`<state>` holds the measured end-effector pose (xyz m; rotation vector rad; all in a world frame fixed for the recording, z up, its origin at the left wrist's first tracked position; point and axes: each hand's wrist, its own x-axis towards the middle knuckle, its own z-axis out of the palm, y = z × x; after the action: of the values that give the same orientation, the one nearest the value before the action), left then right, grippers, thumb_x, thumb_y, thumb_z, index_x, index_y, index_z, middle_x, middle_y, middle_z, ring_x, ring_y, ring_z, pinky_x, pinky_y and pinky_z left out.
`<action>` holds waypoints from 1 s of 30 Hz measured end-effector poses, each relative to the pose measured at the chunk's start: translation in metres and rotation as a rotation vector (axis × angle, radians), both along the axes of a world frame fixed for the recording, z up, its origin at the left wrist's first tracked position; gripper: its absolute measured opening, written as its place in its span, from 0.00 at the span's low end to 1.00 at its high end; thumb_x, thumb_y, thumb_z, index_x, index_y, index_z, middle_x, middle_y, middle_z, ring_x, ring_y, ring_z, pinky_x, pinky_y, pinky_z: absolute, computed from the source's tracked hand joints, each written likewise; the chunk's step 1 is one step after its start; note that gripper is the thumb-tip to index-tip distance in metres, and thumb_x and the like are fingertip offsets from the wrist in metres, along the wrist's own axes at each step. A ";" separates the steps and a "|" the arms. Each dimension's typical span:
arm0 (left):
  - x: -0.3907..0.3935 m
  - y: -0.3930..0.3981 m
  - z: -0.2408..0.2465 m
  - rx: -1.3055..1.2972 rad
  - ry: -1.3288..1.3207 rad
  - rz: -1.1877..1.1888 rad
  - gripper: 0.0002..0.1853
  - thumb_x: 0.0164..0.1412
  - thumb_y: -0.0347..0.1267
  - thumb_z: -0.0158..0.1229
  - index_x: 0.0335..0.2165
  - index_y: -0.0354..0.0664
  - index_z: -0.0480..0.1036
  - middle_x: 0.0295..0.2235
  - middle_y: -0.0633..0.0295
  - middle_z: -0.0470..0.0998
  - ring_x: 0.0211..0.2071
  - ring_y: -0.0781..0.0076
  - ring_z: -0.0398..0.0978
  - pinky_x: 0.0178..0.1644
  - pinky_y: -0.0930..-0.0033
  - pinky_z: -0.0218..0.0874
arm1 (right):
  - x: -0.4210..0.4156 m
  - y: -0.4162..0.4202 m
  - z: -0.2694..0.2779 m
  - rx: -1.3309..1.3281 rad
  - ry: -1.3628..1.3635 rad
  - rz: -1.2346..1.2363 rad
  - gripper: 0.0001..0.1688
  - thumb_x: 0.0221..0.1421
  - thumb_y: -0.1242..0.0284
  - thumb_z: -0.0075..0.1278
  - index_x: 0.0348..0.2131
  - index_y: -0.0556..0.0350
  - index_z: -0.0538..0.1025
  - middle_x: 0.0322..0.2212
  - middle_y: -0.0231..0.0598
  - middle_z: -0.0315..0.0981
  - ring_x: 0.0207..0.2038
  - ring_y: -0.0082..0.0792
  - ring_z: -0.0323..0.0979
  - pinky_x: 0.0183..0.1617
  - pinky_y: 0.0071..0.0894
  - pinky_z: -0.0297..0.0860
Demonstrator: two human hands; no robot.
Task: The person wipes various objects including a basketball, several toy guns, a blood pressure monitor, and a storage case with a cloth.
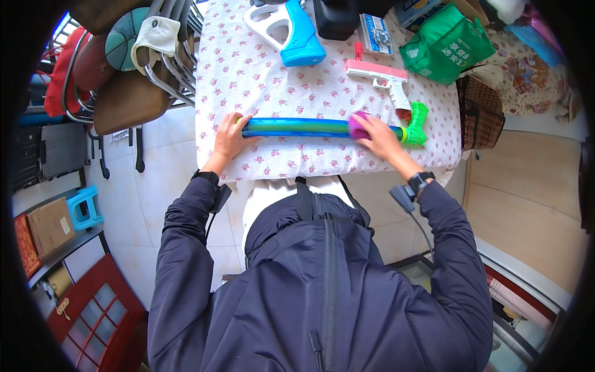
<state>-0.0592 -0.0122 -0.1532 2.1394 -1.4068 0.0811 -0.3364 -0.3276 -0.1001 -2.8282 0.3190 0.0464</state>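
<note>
A long blue and green plastic tube toy (297,127) with a bright green handle lies crosswise near the front edge of the table. My left hand (231,135) is closed around the tube's left end. In my right hand (379,136) is a purple pad, perhaps a sponge or cloth (358,125), pressed on the tube near its right end. Behind that end lies a pink and white toy pistol (381,76), its grip close to the green handle. A blue and white toy water gun (300,39) rests farther back, left of the pistol.
The table has a flowered cloth (279,102). At its back stand a black case (337,21), a small blue and white box (374,32) and a green bag (448,46). Folding chairs (132,100) with balls stand to the left, a brown patterned basket (479,111) to the right.
</note>
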 end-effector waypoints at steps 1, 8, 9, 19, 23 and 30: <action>0.000 0.001 -0.001 0.007 -0.001 0.008 0.27 0.36 0.39 0.69 0.39 0.45 0.71 0.33 0.58 0.68 0.36 0.60 0.68 0.40 0.63 0.65 | 0.019 0.015 0.004 0.034 -0.016 0.041 0.41 0.40 0.65 0.60 0.54 0.41 0.62 0.45 0.49 0.66 0.46 0.51 0.66 0.49 0.43 0.64; -0.004 -0.003 0.002 0.062 -0.011 0.028 0.26 0.38 0.40 0.69 0.39 0.46 0.72 0.34 0.58 0.69 0.37 0.59 0.69 0.41 0.63 0.65 | 0.069 0.076 -0.005 0.076 -0.197 0.071 0.43 0.37 0.68 0.60 0.54 0.38 0.60 0.40 0.43 0.66 0.41 0.45 0.68 0.45 0.42 0.64; -0.004 -0.003 0.005 0.078 -0.018 0.031 0.26 0.38 0.40 0.69 0.39 0.46 0.72 0.34 0.58 0.69 0.37 0.59 0.69 0.41 0.63 0.65 | 0.064 0.071 -0.006 0.052 -0.173 0.092 0.45 0.36 0.68 0.61 0.55 0.37 0.58 0.41 0.43 0.65 0.41 0.45 0.67 0.45 0.42 0.64; -0.013 -0.016 0.030 0.239 -0.007 0.011 0.29 0.36 0.39 0.69 0.40 0.44 0.70 0.37 0.59 0.69 0.38 0.59 0.68 0.41 0.62 0.63 | 0.010 0.014 -0.008 0.015 -0.042 0.118 0.57 0.31 0.68 0.63 0.58 0.33 0.51 0.40 0.45 0.62 0.40 0.47 0.67 0.41 0.44 0.65; -0.028 -0.017 0.037 0.291 -0.026 0.001 0.32 0.37 0.37 0.68 0.45 0.43 0.67 0.40 0.58 0.67 0.42 0.58 0.66 0.46 0.61 0.59 | 0.005 0.002 0.019 0.106 0.033 0.175 0.53 0.31 0.68 0.61 0.58 0.36 0.53 0.37 0.46 0.63 0.40 0.49 0.68 0.42 0.44 0.66; -0.066 -0.029 0.056 0.261 -0.174 -0.032 0.36 0.38 0.31 0.66 0.48 0.45 0.61 0.43 0.57 0.66 0.46 0.58 0.64 0.51 0.59 0.54 | 0.000 -0.043 0.054 0.633 0.283 0.290 0.47 0.31 0.66 0.58 0.55 0.47 0.60 0.38 0.48 0.69 0.36 0.41 0.71 0.39 0.35 0.69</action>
<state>-0.1248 -0.0414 -0.0974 2.3679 -1.6280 0.0765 -0.3363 -0.3711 -0.0465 -2.2084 -0.0516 0.5160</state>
